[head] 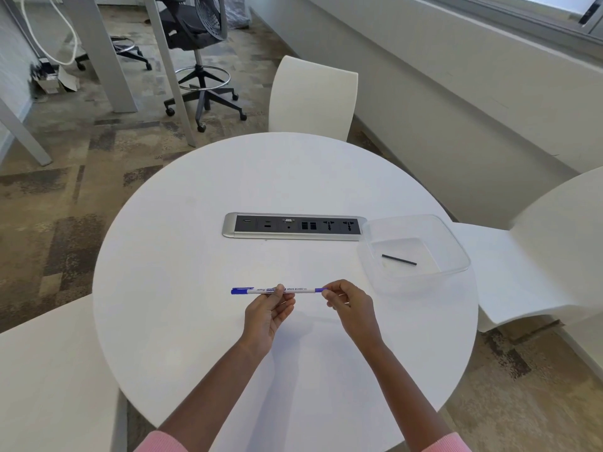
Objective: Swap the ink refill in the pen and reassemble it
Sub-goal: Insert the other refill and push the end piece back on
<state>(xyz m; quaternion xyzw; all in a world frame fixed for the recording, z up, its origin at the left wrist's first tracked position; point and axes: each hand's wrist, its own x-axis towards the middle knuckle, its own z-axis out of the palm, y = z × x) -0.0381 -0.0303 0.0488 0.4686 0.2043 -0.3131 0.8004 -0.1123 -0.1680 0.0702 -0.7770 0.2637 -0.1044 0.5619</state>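
A white whiteboard pen (300,290) with a blue cap at its left end is held level above the round white table (195,256). My left hand (267,313) pinches the barrel near its middle. My right hand (350,305) pinches the blue right end of the pen between thumb and fingers. A thin black refill (399,260) lies inside a clear plastic container (453,236) at the right of the table, well apart from both hands.
A silver and black socket panel (293,226) is set into the table beyond the pen. White chairs stand at the far side (313,96), the right (538,256) and the near left (49,370). A black office chair (195,31) is farther back.
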